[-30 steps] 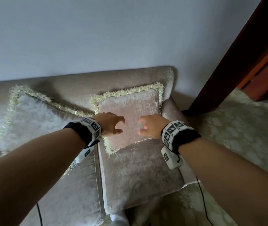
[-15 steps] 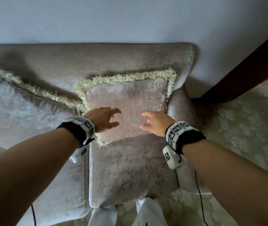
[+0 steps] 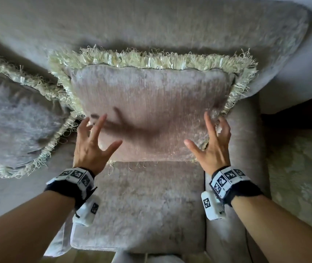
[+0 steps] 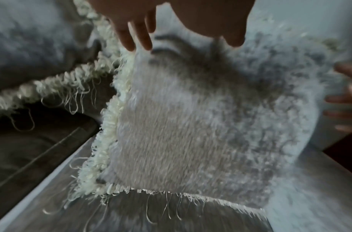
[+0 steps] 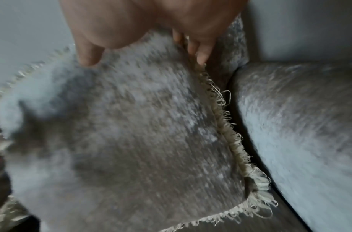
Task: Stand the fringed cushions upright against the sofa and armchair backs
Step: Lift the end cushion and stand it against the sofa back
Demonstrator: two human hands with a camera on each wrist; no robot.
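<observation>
A pinkish-grey fringed cushion [image 3: 151, 111] leans against the sofa back [image 3: 151, 25], its lower edge on the seat. My left hand [image 3: 98, 137] is spread open at its lower left side and casts a shadow on its face. My right hand [image 3: 208, 137] is spread open at its lower right side, fingers by the fringe. In the left wrist view the left fingers [image 4: 135, 39] hover over the cushion [image 4: 200, 125]. In the right wrist view the thumb [image 5: 87, 56] lies on the cushion's [image 5: 131, 133] face; I cannot tell whether it presses. A second fringed cushion [image 3: 18, 126] leans tilted at the left.
The seat cushion [image 3: 142, 205] stretches toward me below the hands. The sofa's armrest [image 3: 246, 149] runs along the right, close to my right hand. Patterned carpet [image 3: 303, 168] lies beyond it, and a dark wooden door frame [image 3: 293, 114] stands at the right.
The view has closed in on the cushion. Both hands have moved apart from its lower middle to its two sides, and their fingers have spread wide.
</observation>
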